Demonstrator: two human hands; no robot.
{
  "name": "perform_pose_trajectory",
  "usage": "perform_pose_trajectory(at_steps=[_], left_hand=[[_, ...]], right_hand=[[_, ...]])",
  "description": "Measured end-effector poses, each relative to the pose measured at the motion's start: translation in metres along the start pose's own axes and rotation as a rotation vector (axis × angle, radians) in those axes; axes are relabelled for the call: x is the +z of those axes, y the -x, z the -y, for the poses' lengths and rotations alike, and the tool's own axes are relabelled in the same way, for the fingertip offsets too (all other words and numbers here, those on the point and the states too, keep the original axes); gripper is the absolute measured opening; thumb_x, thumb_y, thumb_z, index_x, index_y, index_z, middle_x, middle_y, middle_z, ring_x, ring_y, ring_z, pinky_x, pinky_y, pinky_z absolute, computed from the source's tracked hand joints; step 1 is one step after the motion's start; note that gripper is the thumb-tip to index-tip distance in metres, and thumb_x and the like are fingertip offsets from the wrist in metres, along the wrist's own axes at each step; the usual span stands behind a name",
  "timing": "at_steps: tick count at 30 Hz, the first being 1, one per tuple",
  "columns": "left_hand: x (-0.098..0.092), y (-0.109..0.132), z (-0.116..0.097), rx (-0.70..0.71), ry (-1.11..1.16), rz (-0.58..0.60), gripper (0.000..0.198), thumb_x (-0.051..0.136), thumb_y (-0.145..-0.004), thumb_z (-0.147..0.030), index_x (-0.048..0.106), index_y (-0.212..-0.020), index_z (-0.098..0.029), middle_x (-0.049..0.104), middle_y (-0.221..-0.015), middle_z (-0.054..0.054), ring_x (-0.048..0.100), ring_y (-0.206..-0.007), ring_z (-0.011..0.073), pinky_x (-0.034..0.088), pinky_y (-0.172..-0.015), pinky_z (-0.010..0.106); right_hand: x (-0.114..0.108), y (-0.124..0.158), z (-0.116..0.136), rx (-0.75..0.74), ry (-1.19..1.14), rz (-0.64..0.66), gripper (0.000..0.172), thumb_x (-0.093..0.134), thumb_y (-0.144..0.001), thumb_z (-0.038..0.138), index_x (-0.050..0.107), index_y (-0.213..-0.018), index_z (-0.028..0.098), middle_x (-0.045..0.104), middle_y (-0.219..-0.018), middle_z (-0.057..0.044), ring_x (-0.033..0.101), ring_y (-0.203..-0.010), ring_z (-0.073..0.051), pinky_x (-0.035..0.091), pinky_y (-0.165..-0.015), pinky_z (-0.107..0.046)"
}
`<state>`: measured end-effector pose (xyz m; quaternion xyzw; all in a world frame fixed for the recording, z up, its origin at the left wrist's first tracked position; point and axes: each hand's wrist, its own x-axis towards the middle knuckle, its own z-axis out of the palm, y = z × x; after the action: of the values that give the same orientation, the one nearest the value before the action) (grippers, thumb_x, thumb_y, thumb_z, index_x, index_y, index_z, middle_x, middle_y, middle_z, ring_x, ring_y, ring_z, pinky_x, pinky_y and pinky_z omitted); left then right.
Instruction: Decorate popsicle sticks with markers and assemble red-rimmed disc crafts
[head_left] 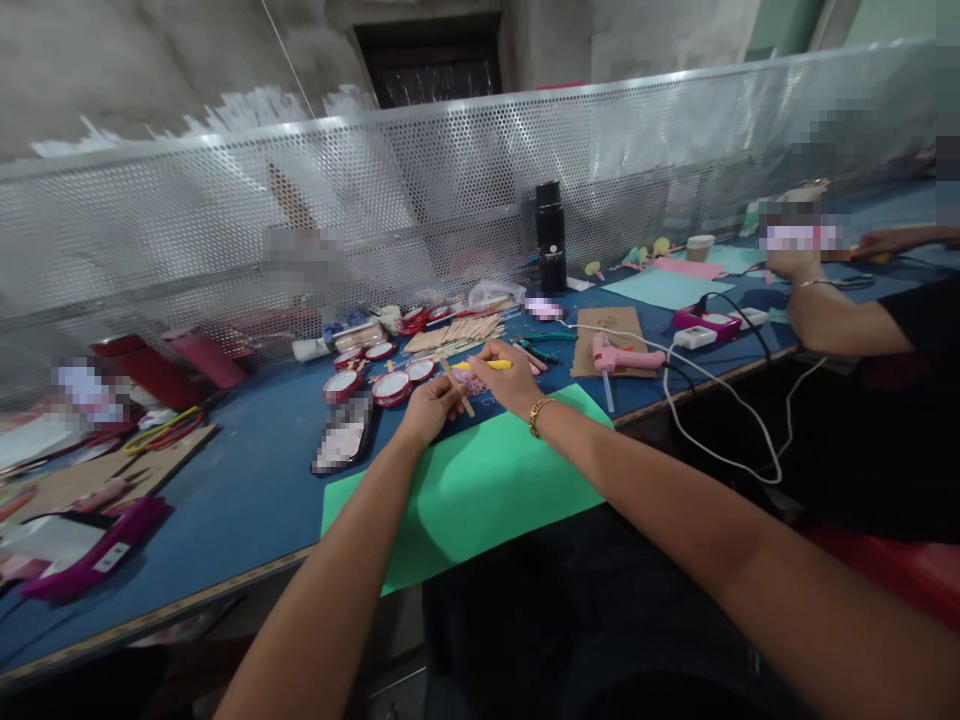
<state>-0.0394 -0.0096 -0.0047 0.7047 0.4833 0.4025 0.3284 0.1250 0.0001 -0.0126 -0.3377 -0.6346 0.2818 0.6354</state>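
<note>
Pinched in my left hand (431,408) is a thin wooden craft stick (456,386), held tilted above the table. My right hand (511,376) grips a yellow pen (491,365), its tip pointing left toward the stick. Under my wrists lies a green sheet of paper (480,490), hanging over the table's front edge. Just beyond my hands sits a tangle of small pink and purple bits (471,381), partly hidden by them. Round red-rimmed pieces with white faces (392,387) stand to the left of my left hand.
Behind my hands is a pile of craft sticks (457,335). A pink glue gun (626,357) rests on cardboard (607,322) at right, near white cables and a purple power strip (705,325). A black bottle (551,240) stands by the perforated metal screen (420,200). Another person's arm (825,315) is at right.
</note>
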Motion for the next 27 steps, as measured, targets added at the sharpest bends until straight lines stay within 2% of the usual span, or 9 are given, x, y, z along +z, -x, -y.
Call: perform_pose_trajectory(at_steps=[4,11,16,22,27], left_hand=[[0.0004,0.0002,0.0003,0.012,0.002,-0.001,0.046,0.076,-0.070,-0.060,0.056,-0.061,-0.020,0.058,-0.054,-0.002,0.044,-0.044,0.0100,0.033,-0.045,0.024],[0.0004,-0.0006,0.0024,0.002,0.002,-0.001,0.042,0.074,-0.072,-0.057,0.057,-0.064,-0.019,0.059,-0.054,-0.002,0.045,-0.044,0.0105,0.033,-0.045,0.024],[0.0004,0.0002,0.0003,0.008,0.000,-0.001,0.042,0.075,-0.071,-0.056,0.057,-0.062,-0.019,0.058,-0.053,-0.002,0.045,-0.044,0.0104,0.033,-0.045,0.024],[0.0003,0.0012,-0.0014,0.003,-0.005,-0.001,0.040,0.074,-0.073,-0.054,0.057,-0.063,-0.019,0.058,-0.053,-0.002,0.045,-0.043,0.0103,0.033,-0.045,0.024],[0.0003,0.0006,-0.0008,0.008,-0.006,-0.001,0.041,0.074,-0.073,-0.054,0.056,-0.062,-0.019,0.057,-0.052,-0.003,0.044,-0.043,0.0097,0.032,-0.044,0.024]], right_hand=[[0.0011,0.0002,0.0008,-0.013,-0.005,0.036,0.024,0.060,-0.082,0.036,0.050,-0.064,0.023,0.059,-0.064,0.003,0.053,-0.064,-0.014,0.043,-0.062,-0.027],[-0.0005,-0.0012,-0.0014,0.004,0.000,-0.018,0.025,0.057,-0.084,0.037,0.048,-0.064,0.023,0.059,-0.065,0.003,0.053,-0.066,-0.015,0.044,-0.065,-0.027],[0.0014,-0.0011,-0.0019,-0.011,-0.022,0.024,0.024,0.059,-0.081,0.038,0.050,-0.064,0.023,0.059,-0.064,0.003,0.053,-0.064,-0.015,0.043,-0.062,-0.027],[-0.0003,-0.0014,-0.0020,-0.008,-0.024,-0.023,0.024,0.057,-0.082,0.036,0.050,-0.064,0.023,0.057,-0.063,0.003,0.052,-0.062,-0.014,0.042,-0.061,-0.027],[0.0008,-0.0013,-0.0023,-0.013,-0.038,0.011,0.024,0.060,-0.080,0.039,0.051,-0.064,0.023,0.057,-0.062,0.003,0.052,-0.062,-0.015,0.043,-0.060,-0.028]])
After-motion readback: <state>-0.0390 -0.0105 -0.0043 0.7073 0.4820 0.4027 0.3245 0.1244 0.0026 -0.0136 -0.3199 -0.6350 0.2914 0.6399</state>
